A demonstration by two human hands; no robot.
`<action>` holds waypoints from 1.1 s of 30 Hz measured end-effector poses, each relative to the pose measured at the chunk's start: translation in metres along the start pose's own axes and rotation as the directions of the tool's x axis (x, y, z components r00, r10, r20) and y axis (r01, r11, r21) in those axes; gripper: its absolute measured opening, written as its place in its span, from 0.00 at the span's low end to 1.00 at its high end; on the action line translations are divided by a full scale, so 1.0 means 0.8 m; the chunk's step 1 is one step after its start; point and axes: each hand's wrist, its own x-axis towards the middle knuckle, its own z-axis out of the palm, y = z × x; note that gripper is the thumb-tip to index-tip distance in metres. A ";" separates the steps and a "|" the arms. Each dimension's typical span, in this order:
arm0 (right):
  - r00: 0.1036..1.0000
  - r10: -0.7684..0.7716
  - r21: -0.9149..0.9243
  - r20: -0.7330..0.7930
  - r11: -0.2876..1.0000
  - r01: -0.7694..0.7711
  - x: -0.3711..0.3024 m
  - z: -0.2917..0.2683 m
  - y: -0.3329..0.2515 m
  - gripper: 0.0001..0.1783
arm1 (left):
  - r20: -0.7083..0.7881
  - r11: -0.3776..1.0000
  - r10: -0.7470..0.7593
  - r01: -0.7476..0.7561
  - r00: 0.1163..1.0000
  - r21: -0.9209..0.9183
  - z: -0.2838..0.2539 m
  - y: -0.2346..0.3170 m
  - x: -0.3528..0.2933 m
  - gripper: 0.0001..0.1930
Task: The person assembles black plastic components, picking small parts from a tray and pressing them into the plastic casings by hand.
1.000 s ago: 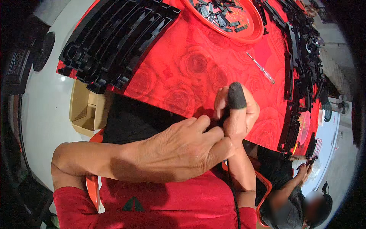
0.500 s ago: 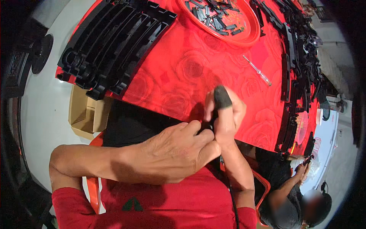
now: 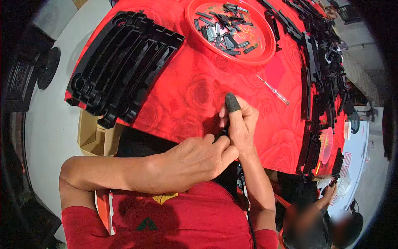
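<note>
Left hand is held curled, knuckles up, across the heel of the right hand; whether anything is pinched in it cannot be told. Right hand is closed around a black piece, mostly hidden between the two hands, above the near edge of the table; a dark finger cot is worn on its thumb. Left to right around them: an open cardboard box is seen below the table edge; long curved black plastic parts are laid side by side at the table's left. Red rose-patterned tablecloth is spread underneath. Beyond the hands, small black plastic pieces are scattered inside a round red basin. Clear-handled screwdriver is laid diagonally, right of the basin's near side. Farther right, more black parts are lined and heaped, with a pink dish set beside them. Co-worker's hand is seen at lower right.
</note>
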 end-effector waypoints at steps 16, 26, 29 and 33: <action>0.999 -0.054 0.184 0.003 0.981 0.053 -0.007 0.003 0.000 0.25 | 0.071 0.993 -0.020 0.027 0.997 -0.111 -0.004 0.007 0.004 0.14; 0.969 -0.171 0.286 -0.180 0.933 0.218 0.009 -0.038 -0.023 0.25 | -0.196 0.758 -0.262 0.075 0.945 -0.648 -0.013 0.004 -0.018 0.37; 0.951 -0.247 0.241 -0.184 0.927 0.287 0.003 -0.034 -0.038 0.25 | -0.051 0.392 -0.427 0.134 0.903 -0.910 0.016 0.019 -0.026 0.31; 0.982 -0.103 0.074 -0.160 0.990 0.116 -0.006 -0.022 -0.050 0.25 | 0.364 -0.342 -0.202 0.283 0.909 -0.896 0.016 0.025 -0.028 0.19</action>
